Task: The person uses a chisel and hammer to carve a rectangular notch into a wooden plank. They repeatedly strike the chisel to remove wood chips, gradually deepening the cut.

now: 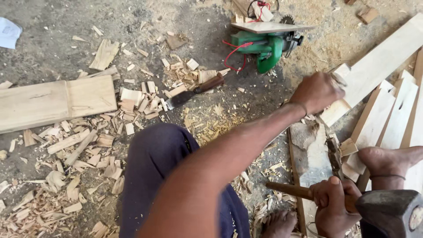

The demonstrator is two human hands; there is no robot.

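1. My left hand (318,91) is closed around the upper end of a small pale wood piece (340,71), holding it out over the floor above the grey work slab (311,155).
2. My right hand (331,203) is wrapped fully shut on the wooden handle (296,191) of a hammer; its dark metal head (390,211) sits at the lower right corner of the view.
3. A chisel-like tool (333,155) lies on the slab between my two hands; its tip is hard to make out.
4. My bare foot (390,159) rests against the pale planks (387,114) to the right. I judge this pins them.
5. To work well, I should seat the piece firmly on the slab before striking, keep my left fingers clear of the strike line, and use short, controlled blows.
6. A machete-like blade (194,91) and a green circular saw (264,44) lie well apart on the chip-strewn floor (53,48).
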